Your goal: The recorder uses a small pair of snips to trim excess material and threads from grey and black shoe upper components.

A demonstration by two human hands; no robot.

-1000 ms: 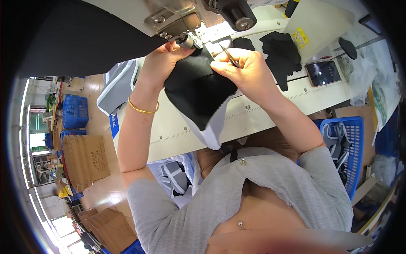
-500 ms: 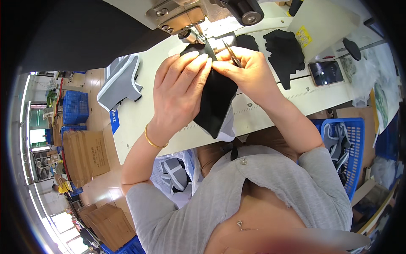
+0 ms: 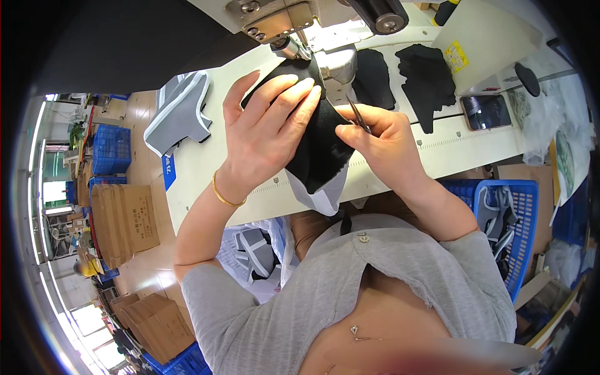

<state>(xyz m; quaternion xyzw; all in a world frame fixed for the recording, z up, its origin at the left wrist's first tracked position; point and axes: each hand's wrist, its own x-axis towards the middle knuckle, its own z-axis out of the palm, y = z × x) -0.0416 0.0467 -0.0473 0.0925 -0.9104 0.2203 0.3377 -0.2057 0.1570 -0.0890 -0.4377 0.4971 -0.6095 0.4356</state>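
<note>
Under the presser foot point(image 3: 292, 49) of a sewing machine lies a black fabric piece point(image 3: 320, 140), with a white layer point(image 3: 322, 195) showing beneath its near end. My left hand point(image 3: 265, 125) lies on top of the fabric, fingers stretched out and spread, fingertips just short of the foot; its thumb is hidden. At the fabric's right edge is my right hand point(image 3: 381, 140), fingers closed around a small pointed metal tool point(image 3: 359, 117), thread snips or tweezers. Whether its thumb and forefinger also touch the fabric edge, I cannot tell.
Black cut pieces point(image 3: 427, 84) and a phone point(image 3: 485, 112) lie on the table to the right. Grey pieces with white edging point(image 3: 181, 112) lie at the left. A blue basket point(image 3: 524, 231) stands at the right, cardboard boxes point(image 3: 128, 222) on the floor at left.
My right hand has drawn away from the machine, rightward and nearer to me, with the pointed tool. My left hand stays on the fabric, its fingers spread wider.
</note>
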